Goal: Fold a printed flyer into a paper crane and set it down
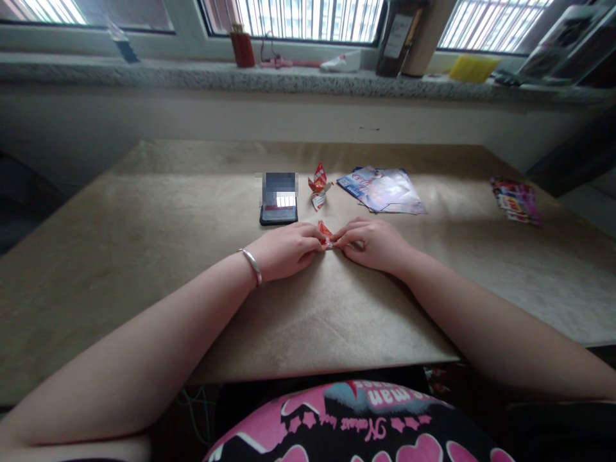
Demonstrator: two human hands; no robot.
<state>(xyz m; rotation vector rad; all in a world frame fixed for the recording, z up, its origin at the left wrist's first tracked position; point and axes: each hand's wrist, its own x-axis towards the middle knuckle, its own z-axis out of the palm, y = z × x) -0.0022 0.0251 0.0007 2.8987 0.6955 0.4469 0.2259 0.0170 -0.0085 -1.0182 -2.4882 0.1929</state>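
On the table [158,205], rightward from the phone [280,206], lie a folded red wrapper [319,185], printed sheets [385,189], then red-and-pink printed pieces [516,201].

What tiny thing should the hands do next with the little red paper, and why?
Perhaps steady the red paper piece with the left hand and gently press its near edge with the right hand, because both hands' fingertips are there, close to the table, while its far tip pokes out between them.

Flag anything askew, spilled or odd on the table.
Nothing looks spilled. The phone beyond the left hand shows blocky pixelation over its upper part, unlike its surroundings. The glossy sheets beyond the right hand are stacked askew, corners not lined up.
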